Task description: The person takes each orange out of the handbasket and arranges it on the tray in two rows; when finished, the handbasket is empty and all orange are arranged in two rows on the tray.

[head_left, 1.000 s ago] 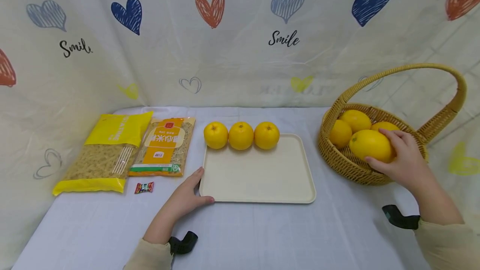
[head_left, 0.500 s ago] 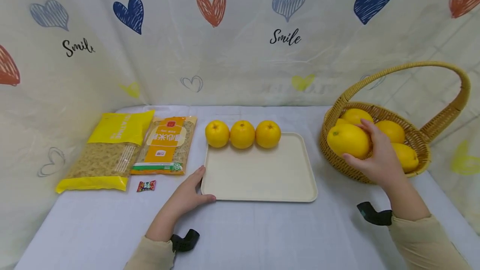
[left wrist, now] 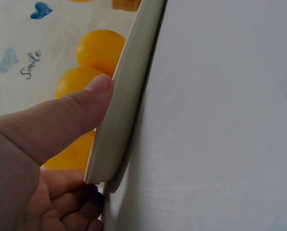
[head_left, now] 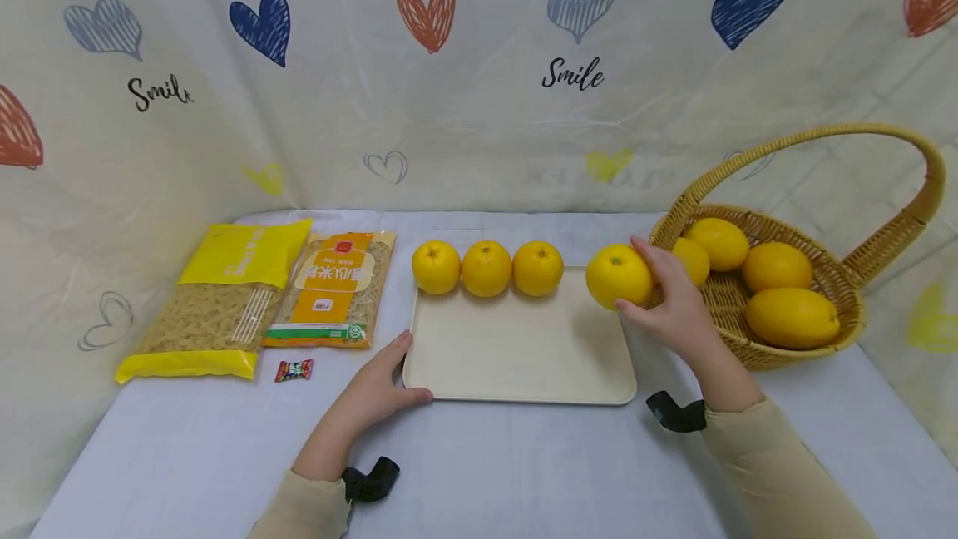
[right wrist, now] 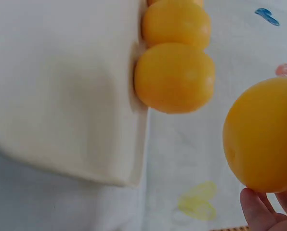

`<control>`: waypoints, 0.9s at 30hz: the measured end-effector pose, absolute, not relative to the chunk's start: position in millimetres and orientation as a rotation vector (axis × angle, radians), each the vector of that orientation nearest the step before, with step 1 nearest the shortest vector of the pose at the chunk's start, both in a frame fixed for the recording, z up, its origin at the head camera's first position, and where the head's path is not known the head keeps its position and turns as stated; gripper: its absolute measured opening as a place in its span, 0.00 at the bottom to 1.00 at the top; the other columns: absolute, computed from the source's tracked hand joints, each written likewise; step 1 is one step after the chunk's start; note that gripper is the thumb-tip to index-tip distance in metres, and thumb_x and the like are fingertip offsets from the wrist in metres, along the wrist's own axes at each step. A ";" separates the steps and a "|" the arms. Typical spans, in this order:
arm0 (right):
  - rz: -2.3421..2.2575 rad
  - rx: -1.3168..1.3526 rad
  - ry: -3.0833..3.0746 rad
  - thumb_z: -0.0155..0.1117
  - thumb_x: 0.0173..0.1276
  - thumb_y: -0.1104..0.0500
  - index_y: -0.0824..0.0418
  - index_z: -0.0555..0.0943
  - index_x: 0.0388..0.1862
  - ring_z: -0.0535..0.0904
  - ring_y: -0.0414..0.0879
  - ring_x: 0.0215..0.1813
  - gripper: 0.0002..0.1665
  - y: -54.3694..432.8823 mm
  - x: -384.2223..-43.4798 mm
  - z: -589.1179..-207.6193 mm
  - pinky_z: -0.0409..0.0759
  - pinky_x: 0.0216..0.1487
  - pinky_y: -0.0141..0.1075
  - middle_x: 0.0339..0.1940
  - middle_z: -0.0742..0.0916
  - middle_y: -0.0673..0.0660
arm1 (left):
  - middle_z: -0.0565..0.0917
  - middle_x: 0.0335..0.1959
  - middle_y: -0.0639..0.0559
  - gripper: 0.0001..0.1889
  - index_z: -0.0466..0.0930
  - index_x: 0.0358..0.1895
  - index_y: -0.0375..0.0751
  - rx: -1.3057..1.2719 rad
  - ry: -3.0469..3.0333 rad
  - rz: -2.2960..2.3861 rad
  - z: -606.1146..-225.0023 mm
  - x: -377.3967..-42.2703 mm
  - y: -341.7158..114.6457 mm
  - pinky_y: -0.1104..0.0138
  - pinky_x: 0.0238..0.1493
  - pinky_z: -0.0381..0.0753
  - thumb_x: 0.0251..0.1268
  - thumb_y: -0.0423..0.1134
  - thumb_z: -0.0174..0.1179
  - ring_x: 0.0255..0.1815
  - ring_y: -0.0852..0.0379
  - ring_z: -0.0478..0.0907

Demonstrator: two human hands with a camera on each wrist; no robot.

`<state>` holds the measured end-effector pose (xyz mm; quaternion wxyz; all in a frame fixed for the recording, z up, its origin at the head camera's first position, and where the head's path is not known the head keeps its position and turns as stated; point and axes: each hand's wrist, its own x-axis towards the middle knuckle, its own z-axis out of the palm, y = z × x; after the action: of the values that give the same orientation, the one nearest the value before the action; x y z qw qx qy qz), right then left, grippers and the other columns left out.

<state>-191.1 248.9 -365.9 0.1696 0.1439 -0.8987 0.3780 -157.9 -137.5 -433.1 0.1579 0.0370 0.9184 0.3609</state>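
My right hand [head_left: 679, 306] holds a round yellow orange [head_left: 617, 276], thumb on the near side, above the right back corner of a cream rectangular tray [head_left: 516, 352]. In the right wrist view, fingertips [right wrist: 254, 207] touch that orange's lower side. Three more oranges [head_left: 486, 269] stand in a row along the tray's back edge. My left hand [head_left: 376, 388] grips the tray's front left corner. The left wrist view shows the thumb [left wrist: 81, 103] against the rim and the other fingers curled by the corner.
To the right stands a wicker basket [head_left: 726, 348] with a tall handle and several yellow fruits inside. A yellow bag of grain [head_left: 217, 314], an orange-labelled bag [head_left: 333, 289] and a small wrapped candy [head_left: 293, 370] lie left of the tray.
My right hand has lifted the orange out of the basket and carried it left over the tray's corner. The left hand stays at the tray.
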 end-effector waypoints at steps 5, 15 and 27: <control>1.231 0.355 -2.574 0.66 0.50 0.66 0.63 0.59 0.68 0.62 0.58 0.58 0.45 237.5 -204.0 -372.6 0.67 0.55 0.54 0.62 0.67 0.68 | 0.54 0.72 0.49 0.53 0.52 0.70 0.43 0.111 2.630 1.032 -433.1 -158.4 -138.0 0.51 0.70 0.52 0.39 0.54 0.71 0.72 0.48 0.50; 1.455 0.196 -2.627 0.64 0.58 0.62 0.61 0.51 0.70 0.63 0.60 0.60 0.45 230.4 -219.1 -382.7 0.69 0.58 0.56 0.67 0.58 0.66 | 0.55 0.72 0.49 0.52 0.52 0.70 0.43 0.106 2.618 1.048 -430.0 -157.3 -137.1 0.50 0.70 0.53 0.41 0.53 0.70 0.72 0.47 0.51; 1.547 0.124 -2.737 0.62 0.61 0.55 0.57 0.37 0.73 0.54 0.64 0.70 0.54 236.1 -236.5 -394.4 0.60 0.65 0.57 0.73 0.49 0.66 | 0.55 0.72 0.49 0.52 0.52 0.70 0.43 0.100 2.623 1.052 -431.1 -157.4 -136.9 0.50 0.70 0.53 0.40 0.53 0.71 0.72 0.48 0.51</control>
<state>-236.5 236.1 -394.4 -0.0023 0.0394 -0.8699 0.4916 -157.4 -136.9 -431.1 0.1563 0.0348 0.9162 0.3673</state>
